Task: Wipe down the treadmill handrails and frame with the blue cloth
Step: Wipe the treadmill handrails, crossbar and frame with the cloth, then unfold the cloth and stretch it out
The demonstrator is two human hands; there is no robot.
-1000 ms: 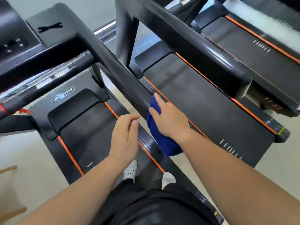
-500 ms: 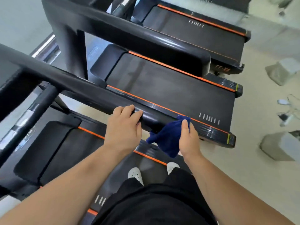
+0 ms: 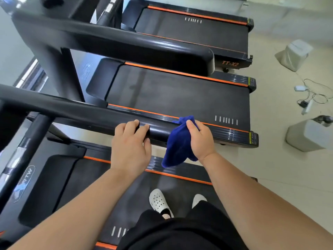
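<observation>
Gym floor, treadmills side by side; left hand [image 3: 130, 148] draped over black handrail [image 3: 81, 112], fingers together — right hand [image 3: 200, 139] pinching bunched blue cloth [image 3: 177, 145] against rail end.

Two grey blocks [image 3: 293, 54] and tangled cables [image 3: 313, 95] (with a small adapter) lie on the floor [image 3: 281, 177].

"TT-X2" | rear end of far treadmill [image 3: 230, 63] | "RTW", maybe partial | near treadmill motor cover [image 3: 27, 179]
</observation>
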